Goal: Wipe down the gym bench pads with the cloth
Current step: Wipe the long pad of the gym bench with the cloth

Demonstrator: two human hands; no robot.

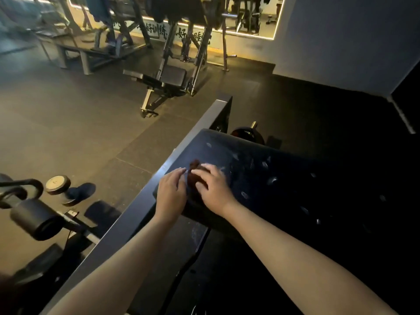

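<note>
Location: dim gym floor, viewed from above.

Task item: the cloth (195,175), dark brown and bunched into a lumpy wad, lies on the near left part of the bench pad (284,178), between the two hands.

Right hand (213,189): the fingers (210,169) are curled over the top of the cloth, close together, with the thumb against its near side. The hand grips the wad and holds it down on the pad.

Left hand (171,192): back of hand uppermost, fingers lying side by side and only slightly bent. The tips meet the cloth's left edge. Whether they pinch the fabric or merely touch it cannot be told.

Pad surface: black, smooth upholstery with a faint sheen and a rounded far edge. Pale oval smears and scuffs are scattered across it, mostly right of the hands.

Frame: a grey, square-section steel beam (145,201) runs diagonally along the pad's left side, touching it. The left wrist crosses over this beam.

Surroundings: a round-headed metal dumbbell (59,187) lies on the dark rubber tiled floor (68,123), left of the beam. A black cylindrical foam roller (34,218) sits on a machine arm at lower left. An adjustable bench (169,81) with black pads stands well apart, further back. A dark weight plate (247,133) shows just beyond the pad's far edge.
</note>
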